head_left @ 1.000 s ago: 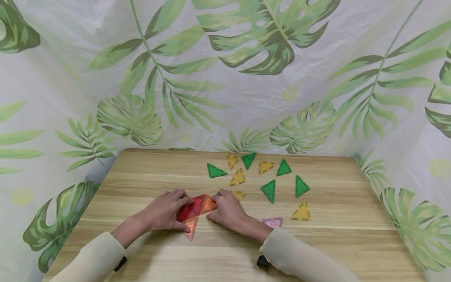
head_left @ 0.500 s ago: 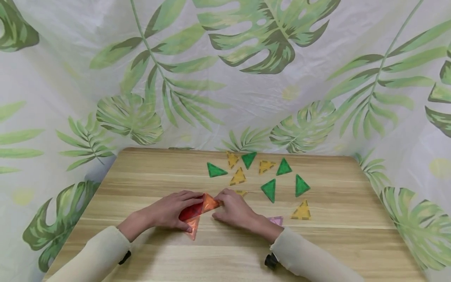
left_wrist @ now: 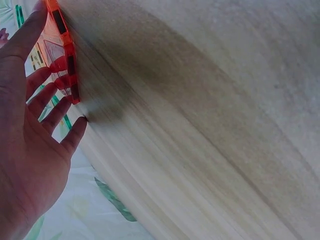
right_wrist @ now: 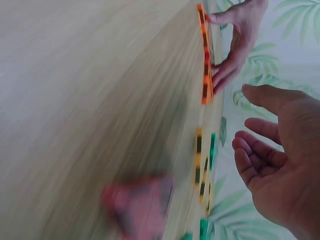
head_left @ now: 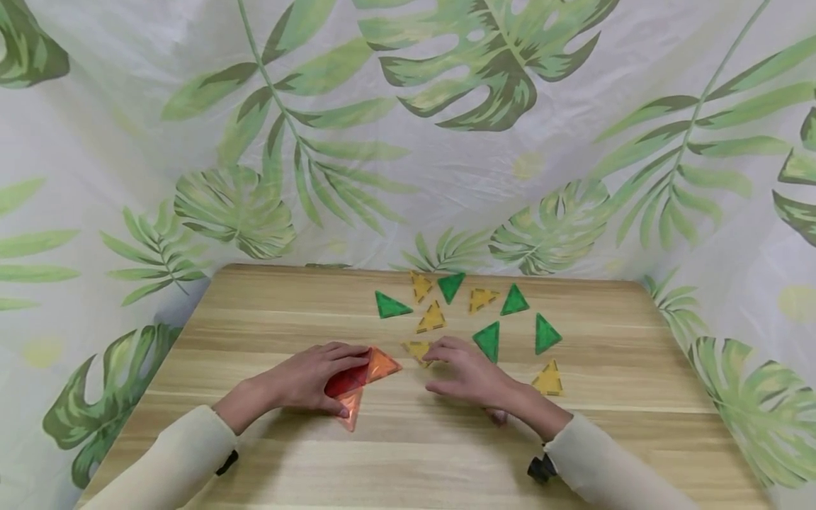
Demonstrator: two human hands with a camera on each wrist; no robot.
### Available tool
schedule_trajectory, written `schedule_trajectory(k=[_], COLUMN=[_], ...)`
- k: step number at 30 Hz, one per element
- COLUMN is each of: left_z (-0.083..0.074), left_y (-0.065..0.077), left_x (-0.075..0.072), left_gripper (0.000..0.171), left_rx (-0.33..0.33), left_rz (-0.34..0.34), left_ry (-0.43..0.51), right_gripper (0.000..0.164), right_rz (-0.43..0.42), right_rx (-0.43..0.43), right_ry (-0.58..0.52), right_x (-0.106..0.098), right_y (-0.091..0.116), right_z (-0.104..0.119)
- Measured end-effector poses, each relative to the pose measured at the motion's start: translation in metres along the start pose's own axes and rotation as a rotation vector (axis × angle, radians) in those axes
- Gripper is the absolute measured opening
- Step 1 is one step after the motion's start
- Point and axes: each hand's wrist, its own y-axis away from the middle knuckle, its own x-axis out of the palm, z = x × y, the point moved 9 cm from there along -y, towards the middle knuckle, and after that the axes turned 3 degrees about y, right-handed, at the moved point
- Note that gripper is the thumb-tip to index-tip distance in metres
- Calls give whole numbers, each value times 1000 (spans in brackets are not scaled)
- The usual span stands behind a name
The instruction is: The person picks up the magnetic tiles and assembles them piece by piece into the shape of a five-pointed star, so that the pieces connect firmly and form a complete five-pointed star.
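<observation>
The person's left hand (head_left: pixel 306 379) lies over a translucent red tile section (head_left: pixel 347 381) left of the middle of the wooden counter (head_left: pixel 395 460), its fingers spread and reaching across the red, its thumb on the near orange triangular tile (head_left: pixel 352 411). The far orange triangular tile (head_left: pixel 384 365) touches the red on its right side and points right. How many pieces make up the red is hard to tell under the hand.

The right hand (head_left: pixel 465 375) hovers right of this group with nothing held, its fingers loosely bent and the thumb well away from them. In the head view its fingertips overlap the right edge of a yellow triangular tile (head_left: pixel 416 350); the right wrist view shows them apart from the tiles. A pinkish tile (right_wrist: pixel 142 205) appears blurred in that view, on the near side of the hand.

Four more yellow triangular tiles (head_left: pixel 431 319) and five green triangular tiles (head_left: pixel 487 342) are scattered over the far and right parts of the counter. Cream sleeves (head_left: pixel 181 453) cover both forearms, and a leaf-print cloth (head_left: pixel 446 163) hangs beyond the far edge
</observation>
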Motion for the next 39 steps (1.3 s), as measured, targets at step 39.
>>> schedule_trajectory(k=[39], left_z=[4], left_y=[3], left_x=[-2], left_gripper=[92], left_rx=[-4], left_rz=[-4], left_ry=[13], right_gripper=[50], right_rz=[33], right_rx=[-55], right_ry=[14], right_x=[-19], right_y=[114], right_z=[-56])
